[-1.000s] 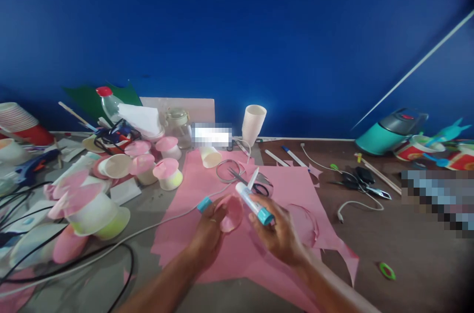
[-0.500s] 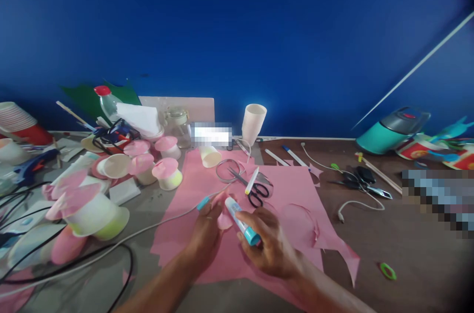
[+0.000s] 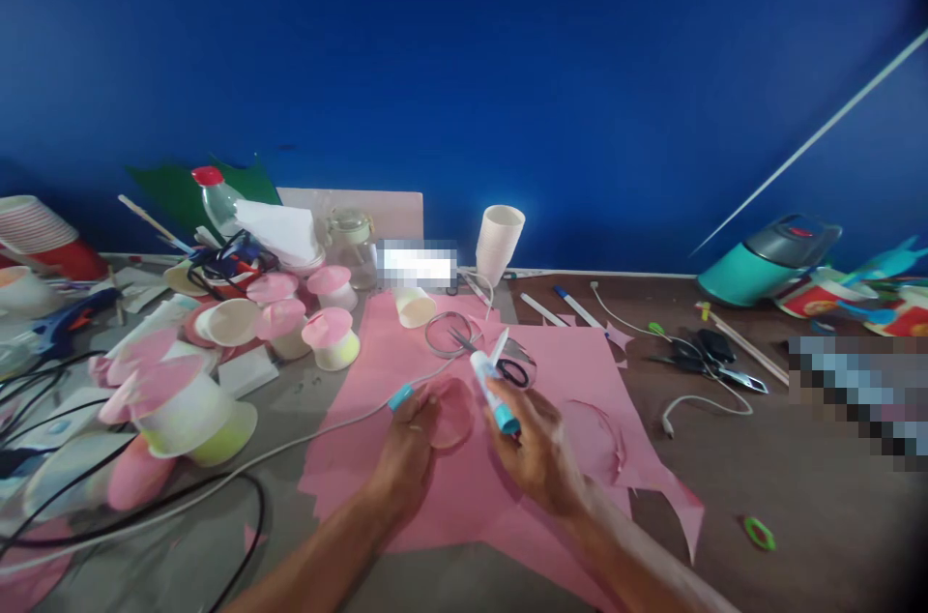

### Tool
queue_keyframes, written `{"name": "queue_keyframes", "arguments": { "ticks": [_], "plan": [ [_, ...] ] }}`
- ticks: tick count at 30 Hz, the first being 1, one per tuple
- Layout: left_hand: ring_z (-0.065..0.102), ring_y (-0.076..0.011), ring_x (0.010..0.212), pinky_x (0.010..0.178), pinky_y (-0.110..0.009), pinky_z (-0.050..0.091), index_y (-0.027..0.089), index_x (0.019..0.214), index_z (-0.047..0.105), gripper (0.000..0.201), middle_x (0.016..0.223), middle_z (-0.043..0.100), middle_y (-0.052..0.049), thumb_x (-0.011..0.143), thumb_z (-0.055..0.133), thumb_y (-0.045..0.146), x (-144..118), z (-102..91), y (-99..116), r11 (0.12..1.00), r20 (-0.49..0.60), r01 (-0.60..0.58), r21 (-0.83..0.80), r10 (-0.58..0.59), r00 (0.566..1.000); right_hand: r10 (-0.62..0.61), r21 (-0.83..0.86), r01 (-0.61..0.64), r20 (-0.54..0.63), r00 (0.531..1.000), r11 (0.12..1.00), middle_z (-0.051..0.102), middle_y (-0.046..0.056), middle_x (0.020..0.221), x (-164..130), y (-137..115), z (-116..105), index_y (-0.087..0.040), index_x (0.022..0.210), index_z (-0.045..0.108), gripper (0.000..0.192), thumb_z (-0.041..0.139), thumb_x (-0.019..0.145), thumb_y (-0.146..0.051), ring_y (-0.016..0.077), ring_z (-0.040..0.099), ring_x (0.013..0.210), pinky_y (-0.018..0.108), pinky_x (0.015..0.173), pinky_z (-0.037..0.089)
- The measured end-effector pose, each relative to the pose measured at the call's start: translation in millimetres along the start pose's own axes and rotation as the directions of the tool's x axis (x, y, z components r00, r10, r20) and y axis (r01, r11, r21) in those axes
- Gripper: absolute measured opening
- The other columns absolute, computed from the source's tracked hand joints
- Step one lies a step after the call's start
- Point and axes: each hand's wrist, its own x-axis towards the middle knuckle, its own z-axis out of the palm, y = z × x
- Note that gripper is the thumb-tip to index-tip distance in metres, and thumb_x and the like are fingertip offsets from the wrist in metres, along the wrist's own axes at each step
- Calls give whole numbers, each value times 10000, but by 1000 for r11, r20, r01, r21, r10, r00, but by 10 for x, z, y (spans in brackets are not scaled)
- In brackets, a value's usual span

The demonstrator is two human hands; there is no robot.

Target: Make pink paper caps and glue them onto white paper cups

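My right hand (image 3: 533, 439) grips a white glue stick (image 3: 493, 391) with a turquoise base, its open end pointing up and away from me. In my left hand (image 3: 406, 444) is a pink paper circle (image 3: 450, 415), pinched at its left edge. A turquoise glue cap (image 3: 400, 396) also sits at that hand's fingers. Both hands are over a large pink paper sheet (image 3: 384, 352). Just beyond the glue stick lie black-handled scissors (image 3: 514, 373), partly hidden, beside a clear round ring (image 3: 448, 335). A cut circular outline shows in the sheet at the right.
Several paper cups with pink tops (image 3: 330, 337) crowd the left side, among black cables. A stack of white cups (image 3: 500, 241) stands by the blue wall. A white cable (image 3: 319, 434) crosses the sheet. On the right are a teal flask (image 3: 754, 265), keys (image 3: 739, 376) and a green ring (image 3: 760, 533).
My right hand has lifted the glue stick away from the paper circle, up and to the right. The circle now shows more fully and flatter in my left hand.
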Motion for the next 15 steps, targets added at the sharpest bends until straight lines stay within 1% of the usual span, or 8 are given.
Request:
{"name": "queue_keyframes", "arguments": {
  "ticks": [2,4,5,7,9,10,12,15],
  "plan": [
    [659,-242,890,805,-314,517,219,860,745,293,799,718,-26,683,806,445,-12,0,17,1000,-20,4,7,-4,1000,83,15,-82,-73,994,996,762,104,979,11,42,-46,-217,1257,584,321,538,941,-185,242,729,798,341,671,586],
    [651,-222,830,742,-287,509,218,927,750,317,803,720,-20,701,786,437,-36,5,47,1000,-9,5,2,-5,1000,115,84,-108,-84,990,991,754,103,1013,17,30,-93,-222,1248,578,313,553,936,-202,237,734,834,327,690,592],
    [647,-214,817,718,-275,503,215,973,748,336,821,725,-20,719,773,433,-49,8,65,1000,7,-1,3,1,1000,90,120,-83,-58,994,989,754,95,997,17,3,-108,-223,1239,576,310,560,930,-207,230,732,817,320,687,589],
    [648,-206,816,691,-260,494,212,1051,736,370,858,733,-24,754,749,433,-72,14,98,1000,46,-12,-4,12,999,-9,169,7,16,1000,986,754,75,926,12,-71,-109,-220,1226,569,309,563,918,-204,211,711,731,314,661,571],
    [657,-211,840,696,-262,497,212,1095,725,399,907,740,-36,769,744,442,-87,22,125,1000,79,-12,-16,14,997,-90,172,75,84,992,982,749,54,838,5,-137,-77,-215,1215,563,304,554,912,-193,195,674,640,313,629,546],
    [661,-215,853,705,-266,501,213,1106,723,414,936,744,-42,764,750,445,-90,27,134,1000,85,-9,-26,12,996,-103,158,85,109,989,984,744,47,802,2,-157,-56,-211,1210,562,300,548,912,-189,192,660,613,312,614,534],
    [663,-218,887,727,-268,507,216,1115,722,433,1003,745,-50,745,771,435,-91,38,139,999,93,-9,-50,14,996,-88,120,73,130,988,990,744,48,779,1,-169,-21,-202,1200,566,288,538,913,-190,196,653,603,310,596,520],
    [654,-203,917,723,-244,502,233,1102,731,408,1043,738,-36,739,779,415,-84,51,118,997,85,6,-76,1,996,-28,93,14,146,989,996,759,71,830,16,-146,-10,-190,1181,576,265,538,919,-198,208,676,645,311,607,531]
  ]
}}
